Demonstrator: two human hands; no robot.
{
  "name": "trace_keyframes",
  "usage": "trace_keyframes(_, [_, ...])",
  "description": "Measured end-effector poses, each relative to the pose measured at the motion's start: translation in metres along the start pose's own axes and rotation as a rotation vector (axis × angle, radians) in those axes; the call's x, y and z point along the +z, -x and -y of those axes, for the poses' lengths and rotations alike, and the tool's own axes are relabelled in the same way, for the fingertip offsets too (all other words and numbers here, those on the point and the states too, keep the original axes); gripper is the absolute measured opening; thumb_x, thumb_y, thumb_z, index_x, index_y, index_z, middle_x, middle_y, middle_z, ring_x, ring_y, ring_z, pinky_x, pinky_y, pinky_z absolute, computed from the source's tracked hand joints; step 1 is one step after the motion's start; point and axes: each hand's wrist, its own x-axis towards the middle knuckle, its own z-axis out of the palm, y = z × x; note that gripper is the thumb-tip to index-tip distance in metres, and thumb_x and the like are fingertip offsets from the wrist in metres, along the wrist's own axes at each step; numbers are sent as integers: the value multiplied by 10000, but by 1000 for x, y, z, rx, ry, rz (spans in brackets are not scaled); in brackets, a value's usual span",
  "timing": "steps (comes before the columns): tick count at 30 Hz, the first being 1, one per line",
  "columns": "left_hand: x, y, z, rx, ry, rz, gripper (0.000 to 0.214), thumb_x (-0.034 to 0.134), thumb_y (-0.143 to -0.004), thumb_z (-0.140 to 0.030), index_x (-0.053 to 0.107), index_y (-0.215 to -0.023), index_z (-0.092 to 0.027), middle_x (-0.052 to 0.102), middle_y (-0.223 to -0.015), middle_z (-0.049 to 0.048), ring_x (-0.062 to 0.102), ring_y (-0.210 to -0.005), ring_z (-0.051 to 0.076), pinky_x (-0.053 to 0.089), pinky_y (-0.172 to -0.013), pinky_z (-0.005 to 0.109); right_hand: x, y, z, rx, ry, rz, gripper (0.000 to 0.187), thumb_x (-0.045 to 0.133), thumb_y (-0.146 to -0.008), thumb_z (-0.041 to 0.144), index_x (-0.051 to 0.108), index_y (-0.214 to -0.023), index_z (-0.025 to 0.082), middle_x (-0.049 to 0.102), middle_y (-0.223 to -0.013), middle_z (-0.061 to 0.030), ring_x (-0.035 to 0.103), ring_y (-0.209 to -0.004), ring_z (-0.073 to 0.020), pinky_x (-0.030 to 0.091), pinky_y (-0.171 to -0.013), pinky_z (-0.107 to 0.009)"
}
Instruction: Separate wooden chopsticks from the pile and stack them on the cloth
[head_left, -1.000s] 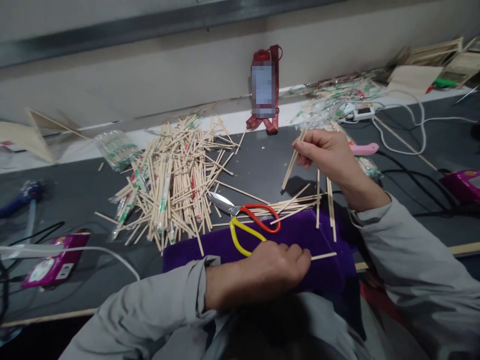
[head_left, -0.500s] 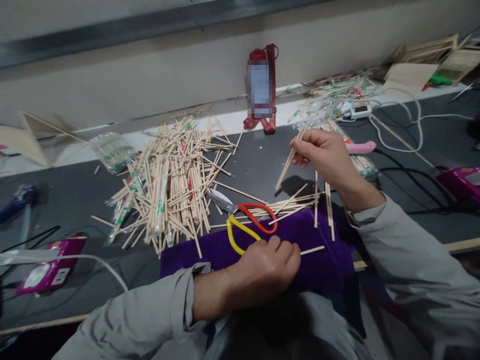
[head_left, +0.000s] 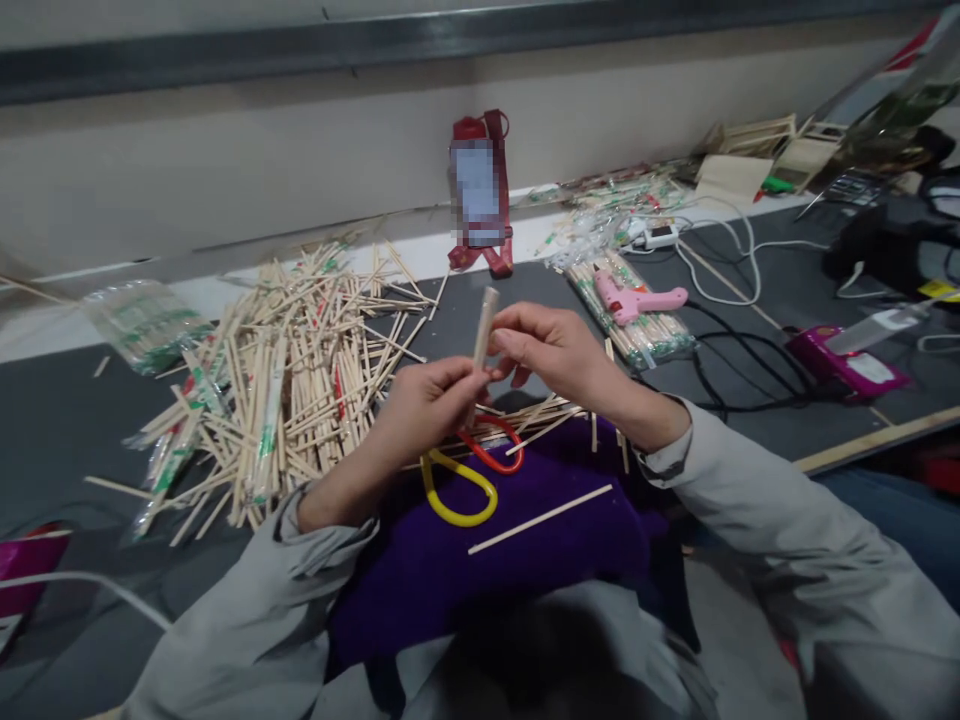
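Observation:
A small bundle of wooden chopsticks (head_left: 485, 325) stands nearly upright between my two hands, above the middle of the worktop. My left hand (head_left: 429, 402) pinches it near its lower part. My right hand (head_left: 553, 348) has its thumb and fingers closed against the bundle's right side. Below them lie scissors (head_left: 459, 520) with one yellow and one red handle; my left hand hides the blades. A single stick (head_left: 540, 520) lies slantwise on the purple cloth (head_left: 420, 585). More loose sticks (head_left: 551, 412) lie just behind the cloth, partly covered by my right hand.
A big heap of chopsticks (head_left: 300, 370), some in wrappers, spreads at left beside a plastic-wrapped pack (head_left: 142, 325). A pink glue gun (head_left: 637, 300) rests on another pack at right. Black cables, a magenta power strip (head_left: 847, 365) and a red-strapped bottle (head_left: 478, 190) are around.
My left hand has risen from the cloth and met my right hand, which came left and down with the chopsticks. The single stick is out of my left hand, lying on the cloth.

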Motion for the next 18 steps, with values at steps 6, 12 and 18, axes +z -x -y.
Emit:
trace_keyframes(6, [-18,-16,25,-40,453,-368,223,629,-808,-381,657,-889,-175,643,-698,-2,406,-400,38,303,-369,179,36,21,-4,30,785,419,275,525,-896,398,638,-944,152,704,-967,-117,675,-852,-244,492,-683,-318])
trace_keyframes(12, [-7,-27,50,-80,582,-287,239,665,-784,-356,666,-887,-140,646,-673,-2,427,-377,29,294,-346,169,72,22,-2,-81,1082,513,392,524,-854,417,536,-1130,139,700,-938,-132,682,-791,-280,512,-612,-357])
trace_keyframes(18, [-16,-32,59,19,660,-473,250,683,-771,-362,675,-876,-134,659,-654,5,450,-373,37,295,-333,166,71,11,14,6,1116,574,446,590,-710,319,509,-1122,169,686,-940,-102,670,-761,-270,489,-543,-326])
